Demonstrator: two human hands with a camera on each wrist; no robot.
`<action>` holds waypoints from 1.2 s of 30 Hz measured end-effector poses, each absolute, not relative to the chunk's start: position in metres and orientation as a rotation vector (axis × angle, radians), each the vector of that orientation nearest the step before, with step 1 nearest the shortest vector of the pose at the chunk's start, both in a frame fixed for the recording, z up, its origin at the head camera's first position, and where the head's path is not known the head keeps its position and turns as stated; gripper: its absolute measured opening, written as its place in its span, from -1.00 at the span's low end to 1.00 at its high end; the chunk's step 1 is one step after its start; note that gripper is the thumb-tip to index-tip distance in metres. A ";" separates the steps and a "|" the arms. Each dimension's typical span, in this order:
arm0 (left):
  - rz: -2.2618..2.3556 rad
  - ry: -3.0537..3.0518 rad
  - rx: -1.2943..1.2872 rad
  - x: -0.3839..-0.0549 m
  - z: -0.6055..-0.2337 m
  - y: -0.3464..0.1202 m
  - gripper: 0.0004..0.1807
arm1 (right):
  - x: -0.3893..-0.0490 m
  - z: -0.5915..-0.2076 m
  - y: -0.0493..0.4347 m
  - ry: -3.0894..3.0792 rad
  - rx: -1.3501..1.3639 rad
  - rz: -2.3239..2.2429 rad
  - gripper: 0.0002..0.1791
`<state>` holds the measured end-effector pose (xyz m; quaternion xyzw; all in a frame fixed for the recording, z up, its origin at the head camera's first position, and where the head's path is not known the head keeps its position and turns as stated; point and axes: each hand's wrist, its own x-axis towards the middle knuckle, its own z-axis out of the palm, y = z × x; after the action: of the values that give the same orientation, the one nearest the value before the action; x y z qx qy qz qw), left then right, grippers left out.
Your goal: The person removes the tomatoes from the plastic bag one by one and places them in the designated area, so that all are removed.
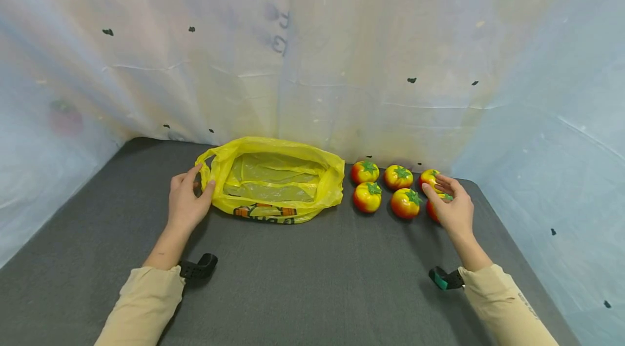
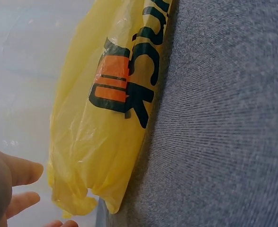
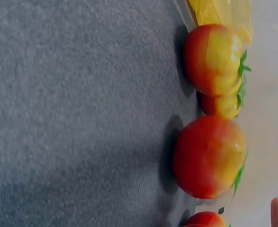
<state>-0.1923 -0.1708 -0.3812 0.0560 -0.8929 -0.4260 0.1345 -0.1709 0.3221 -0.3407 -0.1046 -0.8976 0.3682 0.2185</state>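
Observation:
A yellow plastic bag [image 1: 280, 170] lies with its mouth spread toward me, dark lettering and an orange print on its near side. At the bag's left handle is my left hand [image 1: 189, 199], thumb and fingers apart around the gap there; in the left wrist view its fingertips [image 2: 27, 172] are beside the bag's end. My right hand [image 1: 455, 210] hovers with parted, loosely bent fingers over the rightmost red-and-yellow tomatoes, partly hiding the far one [image 1: 428, 179] and the near one [image 1: 433, 210]. Nothing shows between its fingers.
Several more tomatoes with green leafy tops, among them a near one [image 1: 367, 197] and a middle one [image 1: 405, 203], stand in two rows right of the bag. All rest on a dark grey table [image 1: 312, 281]. Pale plastic sheeting [image 1: 342, 64] rises behind and at both sides.

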 end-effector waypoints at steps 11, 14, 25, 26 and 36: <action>-1.112 -2.609 0.094 -0.191 -0.375 -0.168 -0.42 | -0.174 -0.346 0.309 -2.489 -0.165 1.004 -0.52; -1.049 -2.618 0.065 -0.191 -0.375 -0.168 -0.43 | -0.175 -0.346 0.305 -2.482 -0.120 1.017 -0.53; -0.812 -2.677 -0.146 -0.190 -0.369 -0.169 -0.45 | -0.180 -0.349 0.288 -2.539 0.104 1.012 -0.55; -0.796 -2.686 -0.169 -0.189 -0.369 -0.170 -0.46 | -0.180 -0.349 0.286 -2.547 0.120 1.007 -0.55; -0.651 -2.733 -0.362 -0.190 -0.365 -0.174 -0.44 | -0.185 -0.347 0.267 -2.528 0.190 1.001 -0.59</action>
<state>-0.1903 -0.1736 -0.3653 -0.1264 -0.9533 -0.2271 0.1541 -0.1846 0.2674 -0.3475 0.0682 -0.9075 0.3592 0.2066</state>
